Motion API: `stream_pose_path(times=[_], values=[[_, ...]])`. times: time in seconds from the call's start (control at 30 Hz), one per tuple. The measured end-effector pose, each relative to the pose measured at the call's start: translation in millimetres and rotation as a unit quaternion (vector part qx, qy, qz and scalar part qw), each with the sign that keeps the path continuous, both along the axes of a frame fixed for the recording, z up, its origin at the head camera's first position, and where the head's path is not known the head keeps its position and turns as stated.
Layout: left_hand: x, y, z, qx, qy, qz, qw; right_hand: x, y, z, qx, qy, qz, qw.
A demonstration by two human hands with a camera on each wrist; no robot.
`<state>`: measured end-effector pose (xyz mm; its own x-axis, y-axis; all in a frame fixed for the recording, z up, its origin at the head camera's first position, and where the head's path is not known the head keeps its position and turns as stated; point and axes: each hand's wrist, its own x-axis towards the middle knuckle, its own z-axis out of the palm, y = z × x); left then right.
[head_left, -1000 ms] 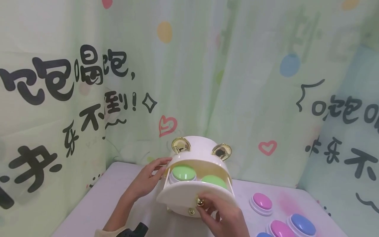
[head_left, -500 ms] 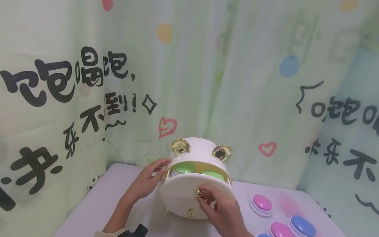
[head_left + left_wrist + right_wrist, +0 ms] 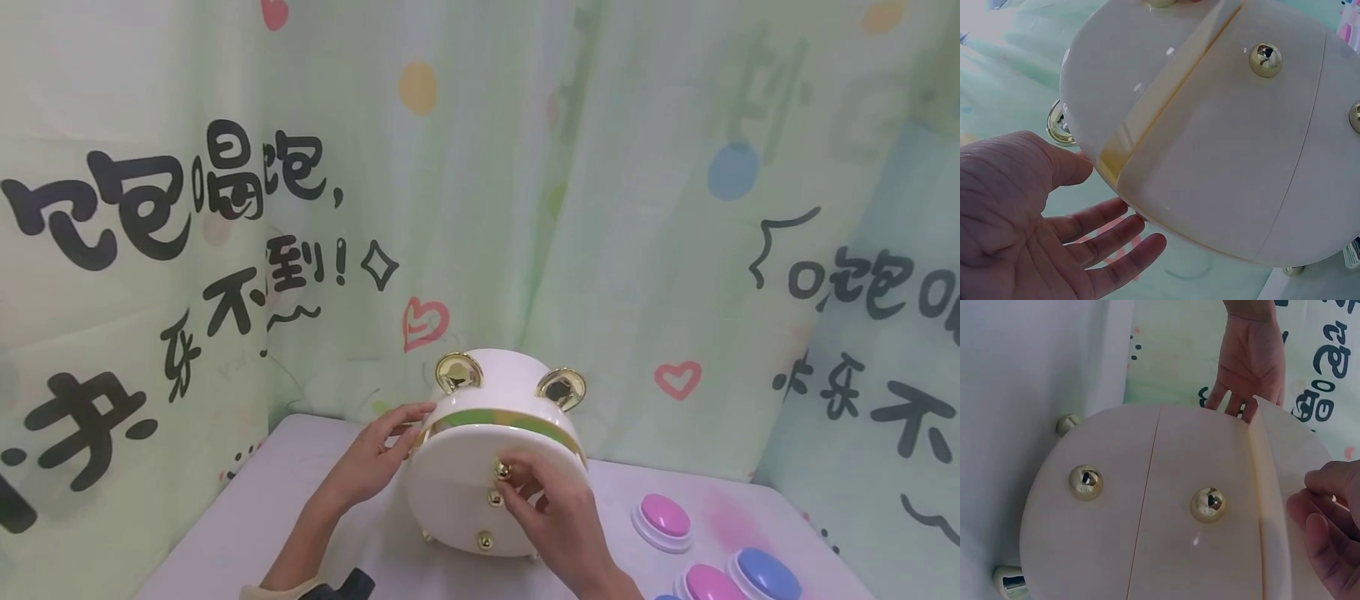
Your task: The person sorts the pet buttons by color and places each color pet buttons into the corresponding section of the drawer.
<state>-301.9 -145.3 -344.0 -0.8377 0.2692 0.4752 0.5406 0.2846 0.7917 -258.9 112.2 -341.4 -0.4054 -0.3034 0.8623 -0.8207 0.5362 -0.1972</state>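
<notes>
A round white storage box (image 3: 498, 379) with gold ears stands on the table, its face split into stacked drawers with gold knobs. The top drawer (image 3: 453, 454) sticks out slightly, and a thin strip of green lids (image 3: 476, 417) shows in the gap above it. My right hand (image 3: 562, 512) pinches the top drawer's gold knob (image 3: 503, 472) between thumb and fingers. On the box's left side rests my left hand (image 3: 378, 458), its fingers extended along the edge; in the left wrist view the palm (image 3: 1004, 206) faces the shell. Two lower knobs, such as the middle knob (image 3: 1209, 505), are untouched.
Right of the box lie several round white-based pieces with coloured domes: a pink one (image 3: 664, 517), another pink one (image 3: 711, 582) and a blue one (image 3: 768, 572). A printed curtain (image 3: 637, 250) hangs behind the table (image 3: 622, 479).
The right hand has pushed the top drawer inward by its knob, so the green lids are now mostly hidden and the middle knob shows. The left hand has stayed at the box's side.
</notes>
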Motion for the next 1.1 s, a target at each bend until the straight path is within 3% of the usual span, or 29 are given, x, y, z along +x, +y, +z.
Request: stream_pose_path(times=[0.63,1.1], values=[[-0.5,0.8,-4.2,-0.002,0.01,0.01,0.9999,-21.3,0.8,-0.5,-0.001,-0.002,-0.023,1.0],[0.1,-0.3,-1.1,-0.007,0.012,0.0,0.9999,-27.5,-1.4,0.7,-0.002,0.009,-0.008,1.0]])
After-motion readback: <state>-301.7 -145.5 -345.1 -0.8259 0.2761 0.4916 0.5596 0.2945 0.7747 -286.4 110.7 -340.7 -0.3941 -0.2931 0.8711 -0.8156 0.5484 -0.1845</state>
